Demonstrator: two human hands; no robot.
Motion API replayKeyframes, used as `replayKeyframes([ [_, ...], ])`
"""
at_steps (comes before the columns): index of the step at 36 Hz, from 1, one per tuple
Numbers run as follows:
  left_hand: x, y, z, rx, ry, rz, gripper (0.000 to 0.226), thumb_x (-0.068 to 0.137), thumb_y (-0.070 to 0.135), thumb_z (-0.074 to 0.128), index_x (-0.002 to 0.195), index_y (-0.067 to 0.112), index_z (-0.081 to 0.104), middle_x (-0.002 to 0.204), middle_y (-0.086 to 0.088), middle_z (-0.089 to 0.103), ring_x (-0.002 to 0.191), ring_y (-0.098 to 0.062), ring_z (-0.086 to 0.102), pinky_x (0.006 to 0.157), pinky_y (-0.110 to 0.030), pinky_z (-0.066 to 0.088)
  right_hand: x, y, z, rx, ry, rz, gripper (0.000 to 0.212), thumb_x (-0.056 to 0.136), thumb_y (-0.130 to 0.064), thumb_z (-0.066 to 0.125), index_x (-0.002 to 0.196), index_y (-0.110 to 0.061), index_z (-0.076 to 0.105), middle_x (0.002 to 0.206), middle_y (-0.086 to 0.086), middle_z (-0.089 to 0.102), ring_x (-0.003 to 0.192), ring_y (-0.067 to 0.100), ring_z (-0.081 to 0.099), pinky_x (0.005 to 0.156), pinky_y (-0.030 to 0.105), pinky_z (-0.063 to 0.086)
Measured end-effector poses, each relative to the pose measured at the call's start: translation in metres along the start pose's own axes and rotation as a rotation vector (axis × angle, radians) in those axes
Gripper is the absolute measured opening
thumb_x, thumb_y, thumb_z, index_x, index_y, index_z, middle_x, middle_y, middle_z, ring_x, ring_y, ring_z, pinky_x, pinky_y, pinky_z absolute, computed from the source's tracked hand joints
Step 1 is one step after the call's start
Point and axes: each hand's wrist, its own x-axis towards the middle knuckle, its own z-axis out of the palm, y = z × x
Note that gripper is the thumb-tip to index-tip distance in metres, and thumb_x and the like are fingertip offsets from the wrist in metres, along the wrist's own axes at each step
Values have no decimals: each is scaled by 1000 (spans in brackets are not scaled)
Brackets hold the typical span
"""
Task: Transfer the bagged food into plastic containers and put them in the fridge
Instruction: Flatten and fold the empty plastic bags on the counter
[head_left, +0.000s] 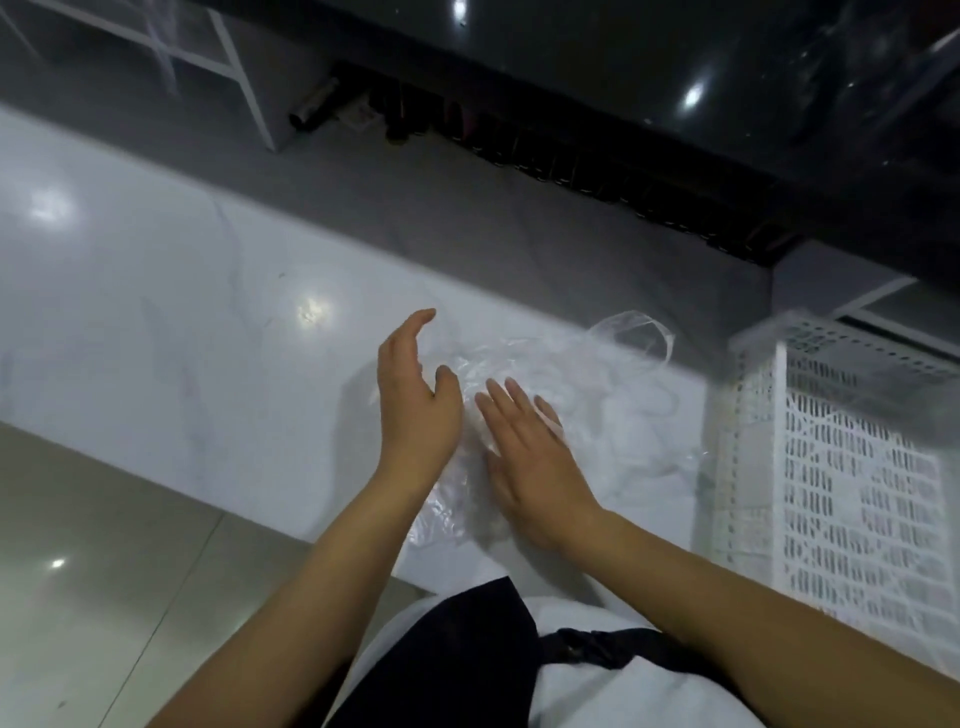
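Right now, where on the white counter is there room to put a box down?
The widest bare patch of the white counter is past the left hand, out to the counter's near edge. To the right it is crowded: clear plastic bags lie under the right hand, up to the white perforated basket.

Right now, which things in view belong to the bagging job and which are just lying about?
Part of the job:
- clear plastic bags, crumpled on the white counter
- left hand, open, edge-on beside them
- right hand, open, flat on the plastic

Lying about:
- white perforated basket
- dark bottles under the black cabinet
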Motion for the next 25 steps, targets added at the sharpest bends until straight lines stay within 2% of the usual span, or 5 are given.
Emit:
replayKeyframes([
  [7,8,-20,-11,-160,1,-262,40,94,16,65,127,36,54,119,10,62,100,-11,66,70,-16,54,-2,11,-1,-76,47,147,63,103,-40,38,159,-20,18,168,1,12,155,18,-2,124,45,-3],
  [10,12,-22,-11,-196,-11,-301,36,91,10,67,122,27,60,107,0,68,83,-18,72,69,-24,59,0,13,-1,-27,72,159,64,101,-38,41,158,-19,18,168,3,13,155,18,-1,125,43,0],
  [14,19,-20,-10,-262,-39,-321,28,88,2,69,112,16,67,92,-7,71,63,-16,71,63,-22,57,4,19,-3,-12,69,160,64,101,-42,36,158,-21,16,168,2,11,155,16,-3,125,41,0],
  [22,44,-23,-44,-163,-153,-284,31,84,-11,65,107,9,69,83,-8,72,59,-15,69,60,-26,58,-14,58,-2,-41,59,526,73,99,-64,14,159,-29,-9,167,-3,-15,151,17,-23,122,47,-12],
  [25,54,-27,-57,-81,-192,-279,31,83,-8,66,106,11,70,83,-6,72,60,-17,67,67,-34,61,-30,59,7,-137,9,525,74,99,-67,7,157,-29,-18,165,-2,-23,149,20,-29,121,51,-14],
])
